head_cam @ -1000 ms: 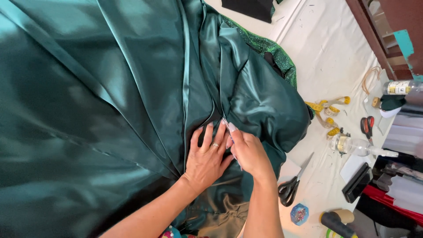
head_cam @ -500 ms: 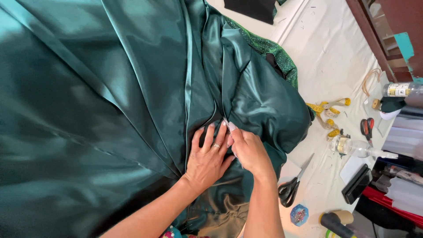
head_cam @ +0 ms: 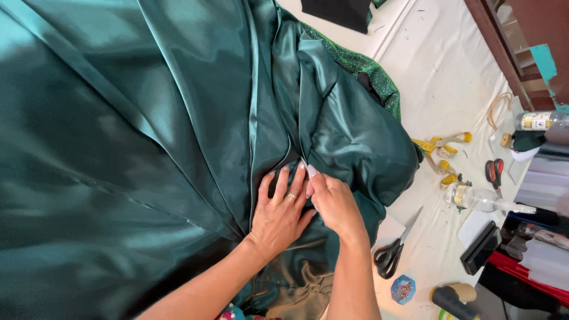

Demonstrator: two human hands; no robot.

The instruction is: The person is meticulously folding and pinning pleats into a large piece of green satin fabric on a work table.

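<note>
Pressing flat on a big spread of dark green satin cloth [head_cam: 148, 148], the left hand [head_cam: 281, 210] lies palm down with its fingers released and fanned out, a ring on one of them. The right hand [head_cam: 335, 204] sits just beside it, touching it, its fingers pinched on a fold of the cloth at the seam that runs away toward the far side. The cloth covers most of the table [head_cam: 450, 71], from the left edge to past the middle. To the right of the hands, on the white table top, lie black-handled scissors [head_cam: 392, 252], and farther off a yellow tape measure [head_cam: 441, 151], a clear bottle [head_cam: 480, 200] and small red scissors [head_cam: 494, 173].
</note>
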